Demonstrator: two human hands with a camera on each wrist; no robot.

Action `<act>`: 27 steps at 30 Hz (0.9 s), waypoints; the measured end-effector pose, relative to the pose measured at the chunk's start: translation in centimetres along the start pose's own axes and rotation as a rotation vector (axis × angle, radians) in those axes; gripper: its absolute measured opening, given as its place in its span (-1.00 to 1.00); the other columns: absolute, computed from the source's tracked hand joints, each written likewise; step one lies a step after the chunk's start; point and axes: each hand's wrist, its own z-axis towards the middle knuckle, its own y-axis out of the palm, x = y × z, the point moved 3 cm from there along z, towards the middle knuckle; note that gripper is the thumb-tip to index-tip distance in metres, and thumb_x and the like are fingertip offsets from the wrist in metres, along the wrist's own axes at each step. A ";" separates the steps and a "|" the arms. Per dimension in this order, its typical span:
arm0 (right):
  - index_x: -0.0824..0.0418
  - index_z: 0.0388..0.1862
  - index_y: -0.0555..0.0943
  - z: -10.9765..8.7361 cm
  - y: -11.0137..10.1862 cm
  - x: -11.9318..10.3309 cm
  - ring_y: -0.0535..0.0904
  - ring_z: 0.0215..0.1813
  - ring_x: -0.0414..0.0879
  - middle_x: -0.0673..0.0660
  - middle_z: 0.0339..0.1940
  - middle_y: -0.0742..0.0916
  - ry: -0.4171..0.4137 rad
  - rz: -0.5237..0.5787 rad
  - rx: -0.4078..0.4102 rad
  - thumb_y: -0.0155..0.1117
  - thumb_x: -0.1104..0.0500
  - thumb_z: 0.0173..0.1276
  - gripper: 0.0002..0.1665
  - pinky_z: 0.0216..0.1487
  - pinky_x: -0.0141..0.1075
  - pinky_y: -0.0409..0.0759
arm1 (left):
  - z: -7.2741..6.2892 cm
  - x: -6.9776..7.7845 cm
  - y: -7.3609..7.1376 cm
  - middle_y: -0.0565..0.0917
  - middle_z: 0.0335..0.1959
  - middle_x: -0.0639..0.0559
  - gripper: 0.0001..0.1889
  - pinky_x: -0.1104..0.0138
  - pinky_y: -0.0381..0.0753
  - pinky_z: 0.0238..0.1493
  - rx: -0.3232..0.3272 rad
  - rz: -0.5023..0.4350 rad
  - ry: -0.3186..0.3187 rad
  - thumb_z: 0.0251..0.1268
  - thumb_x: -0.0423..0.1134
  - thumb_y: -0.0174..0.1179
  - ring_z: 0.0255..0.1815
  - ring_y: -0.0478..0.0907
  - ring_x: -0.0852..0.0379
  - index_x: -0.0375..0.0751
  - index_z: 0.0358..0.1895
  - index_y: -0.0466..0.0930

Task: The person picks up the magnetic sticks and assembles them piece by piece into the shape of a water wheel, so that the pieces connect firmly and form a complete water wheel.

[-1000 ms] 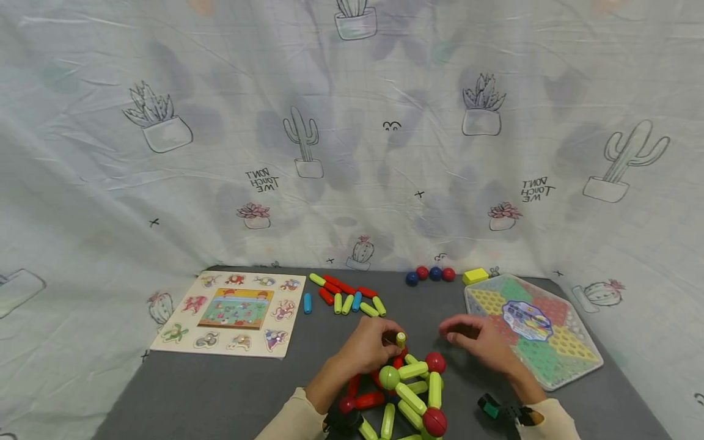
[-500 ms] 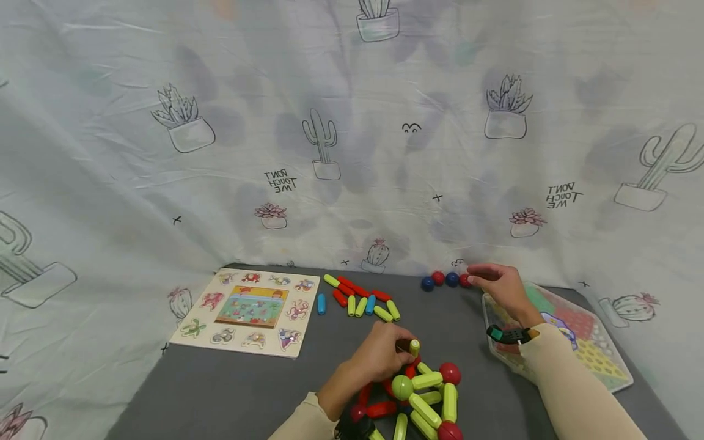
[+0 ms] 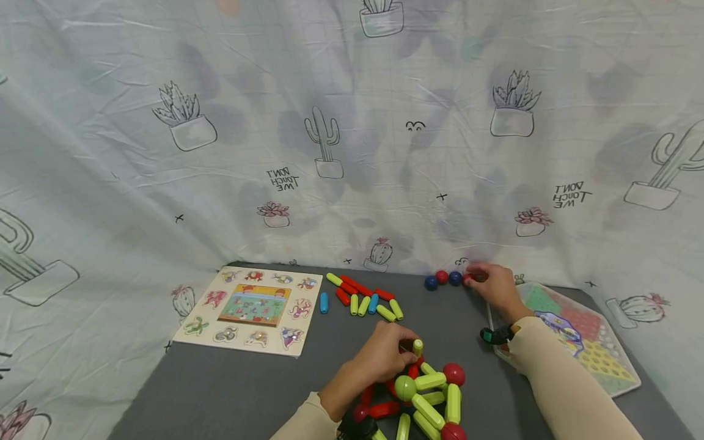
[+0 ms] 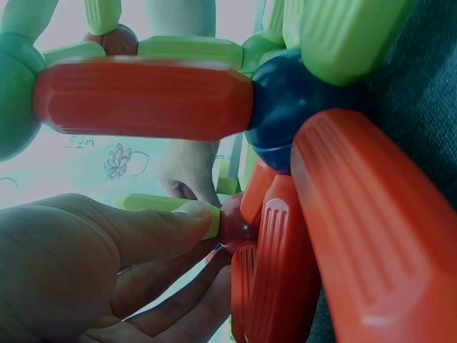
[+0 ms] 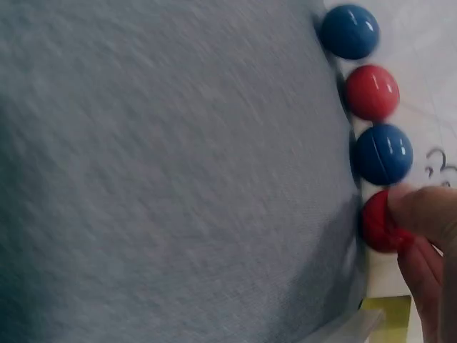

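My left hand (image 3: pixel 382 354) pinches an upright lime magnetic rod (image 3: pixel 418 348) between thumb and fingers. In the left wrist view that rod's end meets a red ball (image 4: pixel 235 223), where several red rods (image 4: pixel 282 257) also join. The built frame of lime and red rods (image 3: pixel 428 410) and balls stands at the front, partly cut off by the lower edge. At the back, my right hand (image 3: pixel 499 291) has thumb and fingers around a red ball (image 5: pixel 378 225), the end one of a row. Beside it sit a blue ball (image 5: pixel 383 153), another red ball (image 5: pixel 372 93) and a second blue ball (image 5: pixel 350 31).
Loose red, lime and blue rods (image 3: pixel 364 305) lie at the back middle. A wooden picture puzzle board (image 3: pixel 203 333) lies to the left. Under my right forearm is a hexagonal game board (image 3: pixel 591 324). A patterned curtain (image 3: pixel 352 122) closes off the back.
My right hand has moved from beside the built frame to the back and taken hold of the end red ball. My left hand keeps its hold on the lime rod.
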 end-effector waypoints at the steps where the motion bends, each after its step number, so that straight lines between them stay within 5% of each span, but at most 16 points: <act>1: 0.37 0.09 0.81 -0.1 0.0 -0.2 0.86 0.02 0.24 0.32 -0.03 0.89 -0.023 -0.030 0.005 0.59 0.28 0.39 -0.67 0.07 0.07 0.80 | 0.0 0.0 0.0 0.89 -0.15 0.09 -0.79 0.53 0.70 -0.08 0.000 -0.001 0.000 0.40 -0.38 0.50 -0.14 0.77 0.37 -0.23 0.05 0.88; 4: 0.39 0.08 0.81 -0.5 -0.1 -1.2 0.85 0.02 0.31 0.34 -0.04 0.89 -0.068 -0.059 0.027 0.56 0.29 0.41 -0.69 0.08 0.22 0.77 | -0.1 0.0 -0.1 0.89 -0.14 0.08 -0.79 0.53 0.69 -0.09 -0.001 -0.011 -0.009 0.41 -0.38 0.49 -0.13 0.78 0.36 -0.23 0.05 0.87; 9: 0.30 0.17 0.81 -2.9 -0.7 -4.5 0.88 0.01 0.06 0.25 0.03 0.89 -0.051 0.090 0.050 0.54 0.17 0.50 -0.65 -0.01 -0.26 0.81 | -0.1 -0.1 -0.2 0.89 -0.14 0.07 -0.79 0.54 0.69 -0.10 0.005 -0.024 -0.019 0.40 -0.40 0.49 -0.14 0.79 0.35 -0.24 0.04 0.88; 12: 0.29 0.22 0.78 -5.5 -0.7 -7.4 0.86 0.00 -0.13 0.23 0.07 0.88 -0.041 0.339 -0.021 0.50 0.17 0.54 -0.64 -0.02 -0.42 0.76 | -0.1 -0.2 -0.2 0.89 -0.16 0.07 -0.79 0.54 0.69 -0.10 0.007 -0.022 -0.010 0.40 -0.39 0.49 -0.16 0.78 0.36 -0.24 0.04 0.88; 17: 0.37 0.26 0.73 -9.2 0.3 -11.8 0.85 0.04 -0.17 0.07 0.13 0.88 -0.073 0.654 -0.218 0.43 0.28 0.56 -0.64 0.03 -0.23 0.82 | -0.1 -0.2 -0.3 0.90 -0.17 0.09 -0.80 0.54 0.68 -0.10 0.023 0.002 0.004 0.39 -0.38 0.50 -0.17 0.79 0.36 -0.21 0.03 0.89; 22: 0.41 0.25 0.72 -11.0 1.9 -13.7 0.85 0.06 -0.12 0.06 0.14 0.87 -0.123 0.769 -0.353 0.37 0.35 0.57 -0.67 0.05 -0.16 0.84 | 0.0 -0.1 -0.3 0.90 -0.18 0.10 -0.79 0.56 0.67 -0.15 0.033 0.042 0.029 0.38 -0.37 0.52 -0.17 0.79 0.37 -0.16 0.02 0.89; 27: 0.44 0.27 0.70 -11.9 2.7 -14.0 0.85 0.07 -0.11 0.24 0.16 0.85 -0.171 0.814 -0.389 0.30 0.40 0.60 -0.67 0.05 -0.16 0.84 | 0.0 0.1 -0.1 0.89 -0.25 0.13 -0.88 0.60 0.64 -0.19 0.030 0.037 0.060 0.36 -0.39 0.51 -0.21 0.78 0.40 -0.12 -0.13 0.90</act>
